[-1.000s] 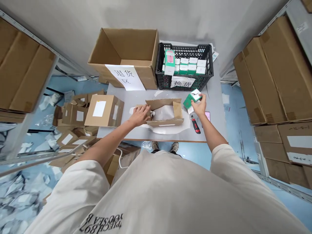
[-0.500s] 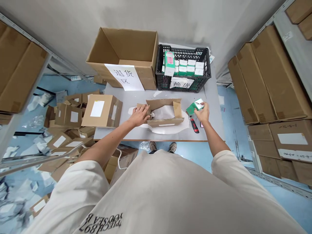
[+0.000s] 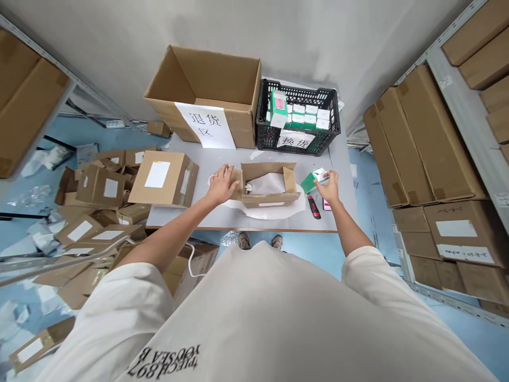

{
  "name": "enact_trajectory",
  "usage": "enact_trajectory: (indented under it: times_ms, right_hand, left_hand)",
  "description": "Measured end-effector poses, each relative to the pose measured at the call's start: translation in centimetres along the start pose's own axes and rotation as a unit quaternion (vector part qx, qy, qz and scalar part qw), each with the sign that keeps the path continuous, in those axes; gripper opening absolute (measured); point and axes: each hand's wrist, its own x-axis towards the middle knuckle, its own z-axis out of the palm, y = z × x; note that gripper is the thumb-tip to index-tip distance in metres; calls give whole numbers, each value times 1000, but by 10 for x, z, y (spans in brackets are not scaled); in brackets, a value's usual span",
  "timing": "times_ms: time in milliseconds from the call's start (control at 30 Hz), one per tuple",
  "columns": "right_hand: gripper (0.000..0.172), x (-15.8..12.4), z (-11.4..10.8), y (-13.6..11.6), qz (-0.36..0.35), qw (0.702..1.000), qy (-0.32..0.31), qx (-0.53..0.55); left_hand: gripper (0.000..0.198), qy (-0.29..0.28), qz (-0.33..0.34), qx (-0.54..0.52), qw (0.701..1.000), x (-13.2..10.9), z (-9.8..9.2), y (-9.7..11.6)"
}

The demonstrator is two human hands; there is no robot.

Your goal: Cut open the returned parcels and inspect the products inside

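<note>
My right hand (image 3: 330,188) pinches the end of a small green-and-white carton (image 3: 309,183), which is tilted at the table's right side. My left hand (image 3: 222,185) lies with its fingers spread over the left flap of an open cardboard box (image 3: 262,200); whether it presses on the flap I cannot tell. Inside that box is a pale lining or sheet (image 3: 267,184), and white paper (image 3: 274,211) spreads beneath it. Just below the green carton lies a red-and-black utility knife (image 3: 314,207). Part of a phone-like item (image 3: 326,205) shows beside my right wrist.
A large open carton (image 3: 163,110) with a paper sign stands at the back left, beside a black plastic crate (image 3: 298,150) holding several green-white cartons. A closed cardboard box (image 3: 157,183) sits at the table's left. Discarded boxes (image 3: 101,185) litter the floor; shelves (image 3: 421,143) flank the right.
My left hand has drawn slightly left and up, its fingers more spread. My right hand still holds the green-and-white carton, shifted a little. The camera view has turned slightly.
</note>
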Motion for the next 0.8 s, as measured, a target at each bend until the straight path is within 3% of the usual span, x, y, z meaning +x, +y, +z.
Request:
enact_trajectory:
  times_ms: [167,267,333,433,533,633,700,800]
  right_hand:
    - [30,3,-9,-28,-37,999,36,-9]
    - [38,-4,-4,-60,-52,992,-85,72]
    - [44,-13,3,-81,-68,974,-190,106]
    - [44,-25,10,-103,-93,948,-288,99]
    - [40,-31,12,-109,-92,934,-337,71]
    - [47,-31,14,-102,-89,932,-347,53]
    - [61,-31,15,-96,-90,937,-335,52]
    - [84,-31,17,-90,-74,944,-315,66]
  left_hand:
    - [90,41,-65,-140,987,-1,12,-11]
    - [90,34,-68,-216,973,-4,15,-6]
    - [92,27,-38,-241,969,-7,16,3]
    - [100,12,26,-264,964,-10,20,17]
    - [110,5,67,-272,960,-12,23,25]
    - [114,0,90,-264,960,-14,26,26]
    - [106,1,112,-246,963,-16,27,25]
    - [76,8,141,-211,967,-19,27,23]
